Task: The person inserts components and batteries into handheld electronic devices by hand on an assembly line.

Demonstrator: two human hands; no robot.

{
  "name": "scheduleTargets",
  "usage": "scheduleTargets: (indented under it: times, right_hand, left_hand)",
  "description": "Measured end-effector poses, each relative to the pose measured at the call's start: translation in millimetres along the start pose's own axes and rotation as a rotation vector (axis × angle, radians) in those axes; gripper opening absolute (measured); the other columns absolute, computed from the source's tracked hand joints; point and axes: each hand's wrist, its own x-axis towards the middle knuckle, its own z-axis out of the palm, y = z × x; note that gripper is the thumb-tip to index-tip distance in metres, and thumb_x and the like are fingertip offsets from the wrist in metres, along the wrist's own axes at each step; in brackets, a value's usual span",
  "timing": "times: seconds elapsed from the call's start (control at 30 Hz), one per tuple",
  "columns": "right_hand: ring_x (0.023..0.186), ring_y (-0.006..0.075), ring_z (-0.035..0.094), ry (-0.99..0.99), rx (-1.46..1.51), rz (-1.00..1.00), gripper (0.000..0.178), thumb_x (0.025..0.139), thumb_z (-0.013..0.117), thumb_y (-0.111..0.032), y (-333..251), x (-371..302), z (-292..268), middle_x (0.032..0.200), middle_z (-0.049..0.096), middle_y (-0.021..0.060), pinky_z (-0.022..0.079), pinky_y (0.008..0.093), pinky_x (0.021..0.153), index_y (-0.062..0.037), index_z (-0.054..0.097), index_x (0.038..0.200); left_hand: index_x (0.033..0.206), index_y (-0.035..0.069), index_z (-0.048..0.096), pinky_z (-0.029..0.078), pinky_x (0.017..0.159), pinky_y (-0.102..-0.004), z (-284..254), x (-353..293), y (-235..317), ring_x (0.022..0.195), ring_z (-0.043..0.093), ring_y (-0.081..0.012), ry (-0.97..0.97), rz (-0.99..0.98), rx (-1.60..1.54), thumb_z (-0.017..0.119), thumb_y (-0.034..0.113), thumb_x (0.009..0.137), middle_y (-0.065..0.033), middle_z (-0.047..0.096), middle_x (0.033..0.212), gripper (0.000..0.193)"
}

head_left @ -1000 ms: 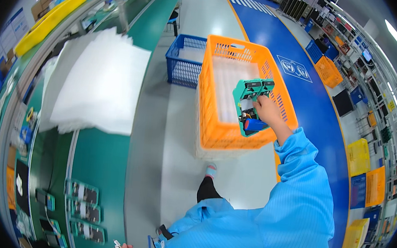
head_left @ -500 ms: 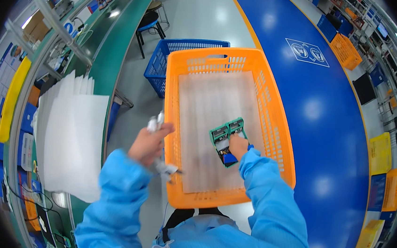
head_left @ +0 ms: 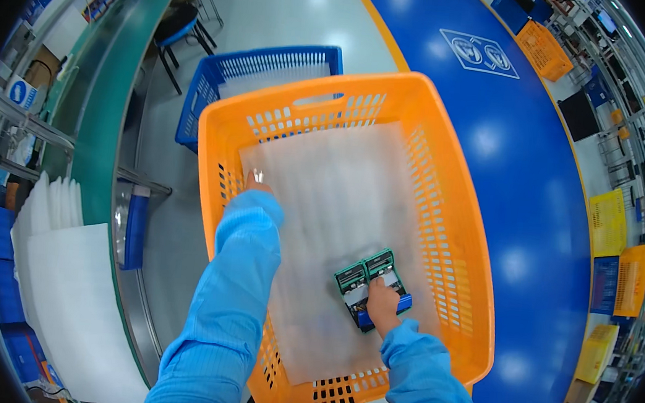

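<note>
In the orange crate [head_left: 473, 322], my right hand [head_left: 382, 305] grips a green-edged circuit board assembly [head_left: 354, 282] with black and blue parts, tilted over a translucent whitish sheet [head_left: 322, 201]. The fingers close on its middle. Farther off, inside the crate's left side, my left hand [head_left: 259, 184] is over the sheet's far left corner, mostly hidden by its sleeve. A small shiny whitish bit shows at its fingertips; what it is I cannot make out.
A blue crate [head_left: 198, 91] stands behind the orange one. White foam sheets [head_left: 76, 295] stand by the green workbench [head_left: 108, 106] at left. A stool [head_left: 177, 26] is farther back. Yellow and orange crates [head_left: 630, 282] line the right, beyond a blue floor lane [head_left: 505, 217].
My left hand has moved from outside the crate's left wall, where it held something silvery-white, to inside it. My right hand still holds the board assembly. The view has shifted.
</note>
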Motion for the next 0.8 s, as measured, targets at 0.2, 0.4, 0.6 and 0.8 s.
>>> scheduleTargets:
  times: [0.2,0.4,0.6,0.8]
  right_hand:
    - [0.066,0.0272,0.059,-0.117,0.010,0.025,0.011,0.072,0.052,-0.009,-2,7,-7,0.086,0.052,0.0085,0.048,0.0371,0.053,-0.0062,0.054,0.083]
    - [0.062,0.0271,0.060,-0.071,-0.049,-0.023,0.009,0.074,0.052,-0.011,1,10,-6,0.084,0.053,0.0081,0.047,0.0377,0.051,-0.0065,0.053,0.081]
    - [0.066,0.0302,0.060,-0.132,-0.036,-0.038,0.017,0.079,0.051,-0.022,11,11,-18,0.087,0.054,0.0087,0.047,0.0411,0.054,-0.0066,0.053,0.086]
    - [0.064,0.0293,0.059,-0.063,-0.020,-0.250,0.013,0.078,0.051,-0.018,4,34,-93,0.086,0.055,0.0087,0.046,0.0411,0.054,-0.0066,0.052,0.083]
  left_hand:
    - [0.111,0.009,0.048,0.042,0.077,-0.0394,10,-1,-2,0.094,0.052,-0.0333,0.034,-0.015,0.040,0.045,0.018,0.083,-0.0166,0.051,0.110,0.030]
    - [0.104,0.009,0.042,0.041,0.077,-0.0487,39,-68,-15,0.090,0.050,-0.0419,0.135,0.427,-0.244,0.047,0.004,0.074,-0.0199,0.046,0.101,0.031]
    - [0.102,0.006,0.048,0.041,0.081,-0.0390,31,-104,-24,0.092,0.050,-0.0368,0.100,0.311,-0.425,0.049,0.000,0.072,-0.0174,0.049,0.100,0.031]
    - [0.112,0.003,0.048,0.042,0.079,-0.0342,-3,-95,-52,0.093,0.053,-0.0293,0.185,0.241,-0.466,0.051,0.007,0.079,-0.0147,0.055,0.100,0.034]
